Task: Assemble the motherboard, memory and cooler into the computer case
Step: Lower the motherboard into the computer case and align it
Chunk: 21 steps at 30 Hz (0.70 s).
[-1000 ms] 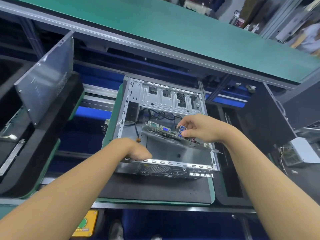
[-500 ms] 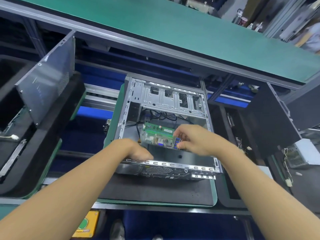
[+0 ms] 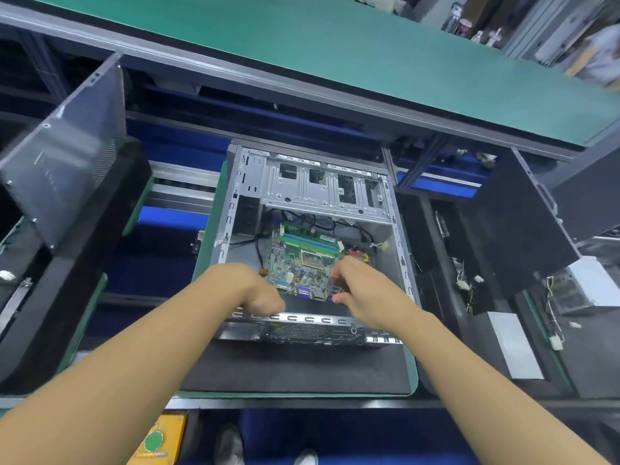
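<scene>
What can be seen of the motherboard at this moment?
The motherboard is a green circuit board lying face up inside the open computer case. Green memory sticks stand along its far edge, an uncovered metal-framed socket sits mid-board, and blue ports line its near edge. The right hand grips its near right side. The left hand is curled at its near left corner, contact unclear.

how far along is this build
Done: memory looks fitted on the motherboard, which is inside the case. In hand: the right hand grips the board's near edge; the left hand is at its corner, grip hidden. Left: fixing the board and adding the cooler, none visible.
</scene>
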Motion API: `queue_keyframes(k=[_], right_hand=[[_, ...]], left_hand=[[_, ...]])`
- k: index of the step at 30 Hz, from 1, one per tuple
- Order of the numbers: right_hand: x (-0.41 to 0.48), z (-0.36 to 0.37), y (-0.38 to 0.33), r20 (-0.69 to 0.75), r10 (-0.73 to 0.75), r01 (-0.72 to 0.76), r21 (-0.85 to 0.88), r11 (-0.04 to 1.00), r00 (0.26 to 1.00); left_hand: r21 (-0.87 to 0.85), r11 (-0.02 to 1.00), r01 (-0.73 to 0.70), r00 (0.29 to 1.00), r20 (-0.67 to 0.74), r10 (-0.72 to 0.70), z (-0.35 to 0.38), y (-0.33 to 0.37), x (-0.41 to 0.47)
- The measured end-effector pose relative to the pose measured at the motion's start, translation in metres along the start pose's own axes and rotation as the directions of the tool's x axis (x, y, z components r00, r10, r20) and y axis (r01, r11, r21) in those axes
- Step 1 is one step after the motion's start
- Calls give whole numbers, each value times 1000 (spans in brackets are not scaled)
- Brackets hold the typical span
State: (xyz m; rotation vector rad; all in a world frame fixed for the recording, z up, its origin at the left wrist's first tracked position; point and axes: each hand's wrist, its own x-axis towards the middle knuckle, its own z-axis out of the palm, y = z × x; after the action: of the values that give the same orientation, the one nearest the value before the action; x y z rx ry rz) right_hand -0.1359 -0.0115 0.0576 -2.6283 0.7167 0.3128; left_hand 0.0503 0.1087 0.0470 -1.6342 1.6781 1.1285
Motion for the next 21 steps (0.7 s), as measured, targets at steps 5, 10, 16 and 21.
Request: queue_keyframes(k=[5,10,16,21], right_hand=[[7,5,1,14,13,-12,-62,998,1000],[15,14,0,36,-3,6,-88,996,999],[28,8,9,182,-39,73,-184,980,982],[38,11,10,283,-75,158,-283,946,956]], left_hand=[[28,1000,11,1000,22,-11,-5,1,-15],[15,999,37,999,3,-38,-12,2,-25],[-6,998,56,998,17,-56,-16,-4,-31],[133,987,-87,990,-96,101,-12,-7,-26]])
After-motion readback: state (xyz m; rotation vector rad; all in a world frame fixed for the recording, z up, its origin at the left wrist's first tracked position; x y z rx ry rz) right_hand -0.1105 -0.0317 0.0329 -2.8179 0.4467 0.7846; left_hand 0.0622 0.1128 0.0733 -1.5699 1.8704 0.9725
